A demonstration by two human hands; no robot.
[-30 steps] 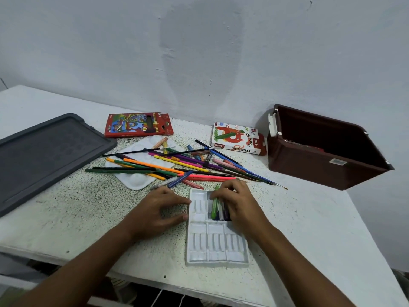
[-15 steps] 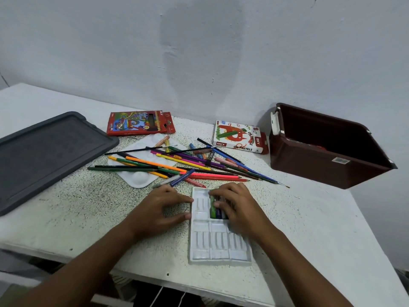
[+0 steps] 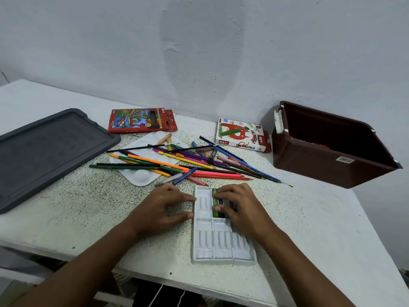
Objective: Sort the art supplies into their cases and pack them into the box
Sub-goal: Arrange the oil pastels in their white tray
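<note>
A white plastic pastel tray (image 3: 218, 242) lies near the table's front edge. My left hand (image 3: 162, 207) rests flat against its left rim, thumb and forefinger touching the edge. My right hand (image 3: 240, 207) lies over the tray's upper right slots, fingers pressing on several oil pastels (image 3: 218, 203) seated there, a green one leftmost. Behind the tray a heap of coloured pencils and brushes (image 3: 181, 161) lies partly on a white paint palette (image 3: 141, 176). The oil pastels carton (image 3: 241, 135) and the red pencil case (image 3: 141, 120) lie farther back. The brown box (image 3: 332, 147) stands open at the right.
A dark grey lid (image 3: 48, 149) lies flat at the left of the table. The wall runs close behind the cartons and the box. The table's front edge (image 3: 155, 275) is just below the tray.
My right hand has slid slightly down over the pastels in the tray, pressing them flat. My left hand has stayed against the tray's left rim.
</note>
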